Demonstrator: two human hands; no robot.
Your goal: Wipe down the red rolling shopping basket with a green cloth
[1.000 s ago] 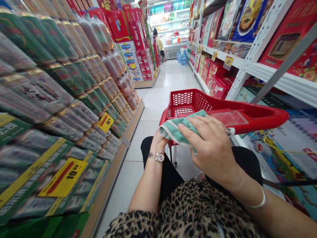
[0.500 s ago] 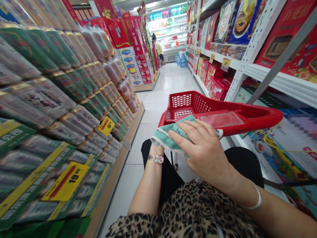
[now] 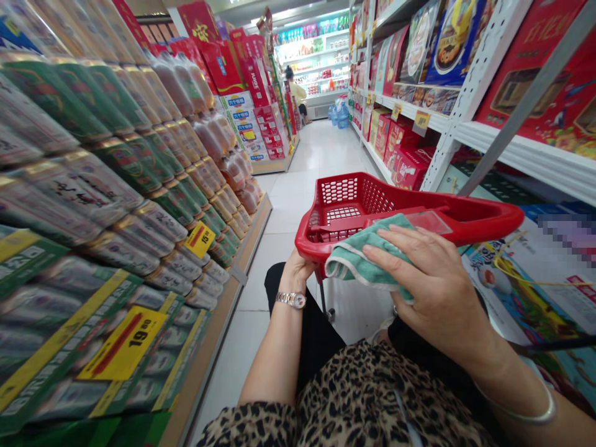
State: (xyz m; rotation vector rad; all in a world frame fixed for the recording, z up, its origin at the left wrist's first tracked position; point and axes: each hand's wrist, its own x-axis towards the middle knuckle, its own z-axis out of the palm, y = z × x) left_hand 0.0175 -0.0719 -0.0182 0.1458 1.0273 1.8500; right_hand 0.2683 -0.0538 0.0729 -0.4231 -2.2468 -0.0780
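Observation:
My left hand (image 3: 298, 273), with a silver wristwatch (image 3: 291, 300) on its wrist, grips the near rim of a red plastic shopping trolley basket (image 3: 344, 195), its fingers hidden behind the rim. My right hand (image 3: 435, 292) presses down on a folded green-and-white towel (image 3: 367, 264), which lies over the basket's rim. A silver bangle (image 3: 516, 406) circles my right wrist. The towel hides part of the rim and the basket's near corner.
Shrink-wrapped can packs with yellow price tags (image 3: 123, 343) fill the shelves on my left. White metal shelving (image 3: 465, 105) with red boxes stands on my right. A person (image 3: 294, 90) stands at the far end of the tiled aisle (image 3: 298, 198).
My right hand and the towel have slid rightward along the basket's rim. The basket has turned slightly, and my left hand stays on it.

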